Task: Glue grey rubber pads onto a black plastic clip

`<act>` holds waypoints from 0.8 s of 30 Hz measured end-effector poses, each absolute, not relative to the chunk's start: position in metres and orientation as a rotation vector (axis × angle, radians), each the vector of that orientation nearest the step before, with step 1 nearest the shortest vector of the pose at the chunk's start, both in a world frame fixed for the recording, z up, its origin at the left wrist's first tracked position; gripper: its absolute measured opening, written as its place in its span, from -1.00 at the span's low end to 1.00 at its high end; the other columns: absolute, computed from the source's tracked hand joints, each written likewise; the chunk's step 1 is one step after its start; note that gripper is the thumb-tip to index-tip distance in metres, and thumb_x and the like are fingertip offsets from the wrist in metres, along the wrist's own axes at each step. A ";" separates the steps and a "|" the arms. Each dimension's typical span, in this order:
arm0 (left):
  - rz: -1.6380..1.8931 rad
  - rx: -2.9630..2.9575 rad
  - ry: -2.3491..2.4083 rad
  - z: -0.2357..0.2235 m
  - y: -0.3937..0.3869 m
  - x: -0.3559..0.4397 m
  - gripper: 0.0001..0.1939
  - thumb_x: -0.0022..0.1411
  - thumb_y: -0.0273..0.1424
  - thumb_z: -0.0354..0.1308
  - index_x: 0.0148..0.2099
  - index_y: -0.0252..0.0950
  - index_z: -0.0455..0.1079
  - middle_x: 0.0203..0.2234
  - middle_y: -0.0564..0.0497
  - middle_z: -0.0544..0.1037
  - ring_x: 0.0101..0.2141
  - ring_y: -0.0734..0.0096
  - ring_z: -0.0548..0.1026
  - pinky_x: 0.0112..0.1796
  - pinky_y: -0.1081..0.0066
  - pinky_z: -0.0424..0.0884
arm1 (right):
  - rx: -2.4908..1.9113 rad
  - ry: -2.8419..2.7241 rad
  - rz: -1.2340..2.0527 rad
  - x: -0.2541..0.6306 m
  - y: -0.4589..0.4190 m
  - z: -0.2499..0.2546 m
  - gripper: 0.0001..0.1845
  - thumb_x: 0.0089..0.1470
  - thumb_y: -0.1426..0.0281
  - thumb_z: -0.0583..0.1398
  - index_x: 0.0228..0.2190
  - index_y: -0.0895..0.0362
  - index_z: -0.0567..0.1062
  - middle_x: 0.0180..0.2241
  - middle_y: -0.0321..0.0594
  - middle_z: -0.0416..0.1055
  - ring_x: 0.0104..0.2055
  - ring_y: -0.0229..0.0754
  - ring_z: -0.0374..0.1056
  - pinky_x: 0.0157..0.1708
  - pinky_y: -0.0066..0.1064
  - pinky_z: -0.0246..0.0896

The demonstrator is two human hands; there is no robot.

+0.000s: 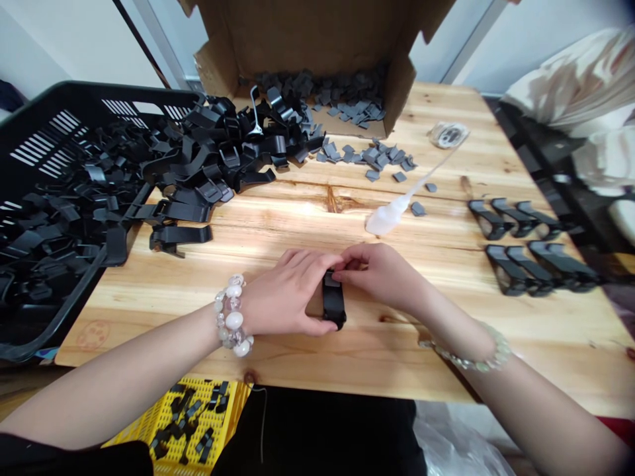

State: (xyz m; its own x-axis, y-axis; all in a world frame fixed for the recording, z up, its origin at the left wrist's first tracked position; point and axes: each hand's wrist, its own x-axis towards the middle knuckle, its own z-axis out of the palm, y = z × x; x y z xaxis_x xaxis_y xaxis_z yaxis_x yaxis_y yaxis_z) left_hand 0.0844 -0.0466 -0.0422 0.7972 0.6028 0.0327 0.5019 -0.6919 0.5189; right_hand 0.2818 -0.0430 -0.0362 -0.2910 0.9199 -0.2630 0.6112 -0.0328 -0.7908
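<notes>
A black plastic clip [334, 305] lies on the wooden table in front of me. My left hand [290, 291] holds it from the left, thumb at its near end and fingers at its far end. With fingertips pinched together, my right hand [380, 272] presses at the clip's far end, on what looks like a small grey pad [331, 280], partly hidden by the fingers. Beyond my right hand, a white squeeze bottle [387, 217] with a long thin nozzle lies on its side. Loose grey pads [380, 157] are scattered farther back.
At left, a black crate [30, 155] and a heap of black clips [218, 149] spill onto the table [278, 228]. A cardboard box [307, 39] of grey pads stands behind. Clips in rows [530, 268] and a tape roll [448, 135] sit right. A yellow basket [233, 413] is below.
</notes>
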 end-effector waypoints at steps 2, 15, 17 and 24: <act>0.278 2.500 0.823 -0.043 -0.047 0.084 -0.18 0.04 -0.06 0.22 0.21 -0.37 0.01 0.03 -0.21 0.34 0.04 0.08 0.28 0.06 0.11 0.18 | -1.611 -1.924 1.216 0.281 -0.044 -0.036 -0.94 -0.07 0.48 0.23 -0.48 0.15 0.54 -0.49 -0.29 0.49 -0.44 -0.27 0.36 -0.42 -0.44 0.22; 0.293 2.459 0.805 -0.043 -0.047 0.084 -0.22 0.05 -0.06 0.21 0.20 -0.29 0.03 0.10 -0.19 0.30 0.09 0.08 0.25 0.09 0.12 0.16 | -1.579 -1.958 1.120 0.278 -0.049 -0.037 -0.94 -0.05 0.51 0.21 -0.51 0.16 0.49 -0.53 -0.32 0.45 -0.47 -0.29 0.34 -0.45 -0.47 0.19; 0.286 2.455 0.808 -0.043 -0.046 0.084 -0.22 0.06 -0.06 0.21 0.20 -0.28 0.02 0.10 -0.19 0.30 0.09 0.08 0.25 0.09 0.12 0.16 | -1.582 -1.958 1.108 0.277 -0.049 -0.038 -0.94 -0.05 0.51 0.22 -0.52 0.16 0.48 -0.54 -0.32 0.44 -0.48 -0.29 0.33 -0.45 -0.46 0.18; 0.308 2.476 0.802 -0.042 -0.047 0.084 -0.24 0.06 -0.08 0.22 0.19 -0.30 0.04 0.05 -0.19 0.32 0.06 0.08 0.27 0.07 0.11 0.19 | -1.631 -1.950 1.101 0.277 -0.049 -0.037 -0.93 -0.07 0.47 0.25 -0.53 0.16 0.44 -0.55 -0.31 0.41 -0.49 -0.28 0.31 -0.46 -0.44 0.14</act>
